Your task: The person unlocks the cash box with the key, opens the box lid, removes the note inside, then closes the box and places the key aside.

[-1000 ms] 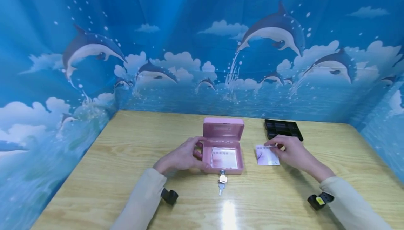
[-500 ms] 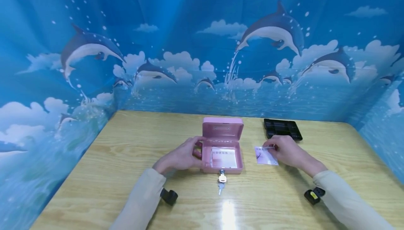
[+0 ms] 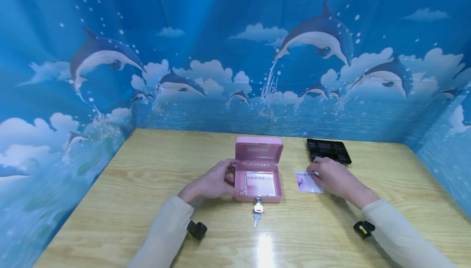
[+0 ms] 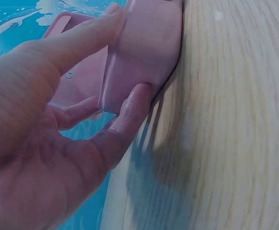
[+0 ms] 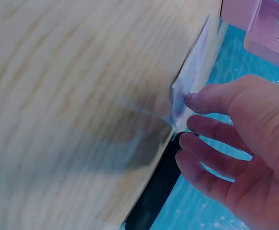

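In the head view an open pink cash box (image 3: 258,199) stands mid-table, lid raised. A pale printed card (image 3: 265,186) lies inside it. Keys (image 3: 257,213) hang at the lock in its front wall. My left hand (image 3: 211,181) holds the box at its left side, thumb near the front corner and index finger near the hinge. In the left wrist view another finger touches the side wall (image 4: 144,52). To the right, my right hand (image 3: 336,178) pinches a similar small printed card (image 3: 307,184) at its upper right corner. The card lies low over the wood.
A black compartment tray (image 3: 329,150) sits behind my right hand, near the table's back edge. The wooden table (image 3: 176,149) ends at a blue dolphin-print curtain (image 3: 220,76). Each wrist wears a small black camera (image 3: 197,230).
My right wrist and forearm have shifted slightly left, and the fingers have closed over the card's upper right corner. My left hand keeps its hold on the box.
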Demonstrator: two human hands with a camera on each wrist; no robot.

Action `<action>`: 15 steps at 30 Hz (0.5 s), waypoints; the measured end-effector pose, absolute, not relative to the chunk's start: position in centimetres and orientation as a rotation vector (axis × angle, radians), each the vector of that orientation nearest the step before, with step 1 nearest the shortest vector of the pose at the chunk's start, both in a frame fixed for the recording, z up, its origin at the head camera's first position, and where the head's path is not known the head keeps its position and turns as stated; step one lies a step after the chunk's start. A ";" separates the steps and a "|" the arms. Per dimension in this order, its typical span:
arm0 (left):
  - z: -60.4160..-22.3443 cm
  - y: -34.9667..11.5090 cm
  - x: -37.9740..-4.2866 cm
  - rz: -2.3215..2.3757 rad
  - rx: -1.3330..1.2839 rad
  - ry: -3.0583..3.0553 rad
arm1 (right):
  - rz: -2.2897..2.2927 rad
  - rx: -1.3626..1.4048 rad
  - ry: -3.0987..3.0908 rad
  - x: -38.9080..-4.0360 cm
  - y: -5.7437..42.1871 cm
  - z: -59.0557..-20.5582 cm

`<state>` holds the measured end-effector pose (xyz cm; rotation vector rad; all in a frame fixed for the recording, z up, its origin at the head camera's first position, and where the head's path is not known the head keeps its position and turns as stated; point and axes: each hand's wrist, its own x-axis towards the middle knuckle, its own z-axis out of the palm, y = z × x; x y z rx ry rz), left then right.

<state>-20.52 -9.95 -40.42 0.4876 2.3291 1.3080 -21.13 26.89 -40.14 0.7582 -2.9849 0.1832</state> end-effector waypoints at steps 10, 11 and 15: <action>-40.2 -9.7 -20.6 1.289 0.474 2.326 | 0.678 0.878 -2.734 -19.9 25.6 -39.6; -40.2 -9.6 -20.6 1.292 0.468 2.321 | 0.747 0.886 -2.724 -19.6 25.2 -39.7; -40.2 -9.6 -20.3 1.284 0.440 2.311 | 0.939 0.891 -2.747 -18.5 23.5 -40.0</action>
